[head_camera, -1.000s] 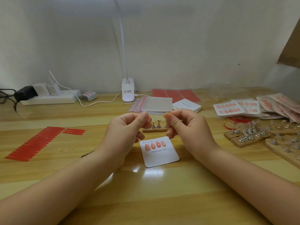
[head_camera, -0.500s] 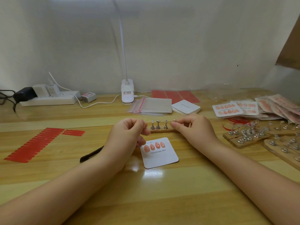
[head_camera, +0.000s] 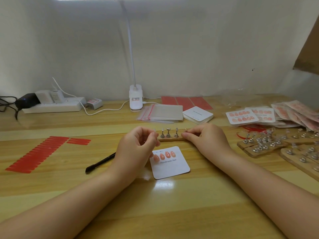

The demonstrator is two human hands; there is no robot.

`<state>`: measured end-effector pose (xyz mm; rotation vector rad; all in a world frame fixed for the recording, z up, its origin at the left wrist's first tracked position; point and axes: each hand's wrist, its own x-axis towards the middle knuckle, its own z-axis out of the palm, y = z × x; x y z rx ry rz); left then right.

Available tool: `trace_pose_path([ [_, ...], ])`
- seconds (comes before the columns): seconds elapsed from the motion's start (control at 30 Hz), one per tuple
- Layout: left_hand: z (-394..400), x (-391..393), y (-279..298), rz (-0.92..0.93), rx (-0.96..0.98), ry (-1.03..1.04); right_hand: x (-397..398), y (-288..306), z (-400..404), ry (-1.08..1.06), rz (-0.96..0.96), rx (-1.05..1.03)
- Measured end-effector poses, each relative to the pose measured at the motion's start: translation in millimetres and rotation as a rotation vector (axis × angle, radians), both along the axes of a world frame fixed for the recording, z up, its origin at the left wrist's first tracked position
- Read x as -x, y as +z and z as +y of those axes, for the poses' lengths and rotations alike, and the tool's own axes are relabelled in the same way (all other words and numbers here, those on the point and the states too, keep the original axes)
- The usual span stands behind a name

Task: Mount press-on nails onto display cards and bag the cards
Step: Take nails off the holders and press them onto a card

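A white display card printed "Handmade Nail" lies in front of me with several pink nails stuck along its top. Just behind it is a short wooden strip carrying three upright metal nail stands. My left hand is at the strip's left end, fingers curled, pinching a small pale piece at its fingertips; what that piece is I cannot tell. My right hand grips the strip's right end between thumb and forefinger.
A black pen-like tool lies left of the card, with rows of red adhesive strips further left. Behind are clear bags, blank cards, a lamp base and a power strip. Finished cards and more stand strips crowd the right.
Both hands have dropped from in front of me to the table and moved apart to the two ends of the wooden strip. The card has not moved.
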<state>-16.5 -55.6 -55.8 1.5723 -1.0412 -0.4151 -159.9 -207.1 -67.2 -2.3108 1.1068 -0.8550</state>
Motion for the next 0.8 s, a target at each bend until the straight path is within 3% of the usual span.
trace_pose_path([
  [0.2, 1, 1, 1, 0.019, 0.014, -0.005, 1, 3, 7, -0.057, 0.042, 0.059],
  [0.37, 1, 1, 2, 0.005, 0.026, -0.01, -1, 11, 32, 0.031, -0.189, 0.241],
  [0.57, 3, 0, -2, -0.114, 0.067, -0.005, -7, 11, 58, 0.424, -0.368, -0.205],
  [0.8, 6, 6, 0, -0.24, 0.129, -0.05, -7, 11, 56, 0.381, -0.397, -0.291],
])
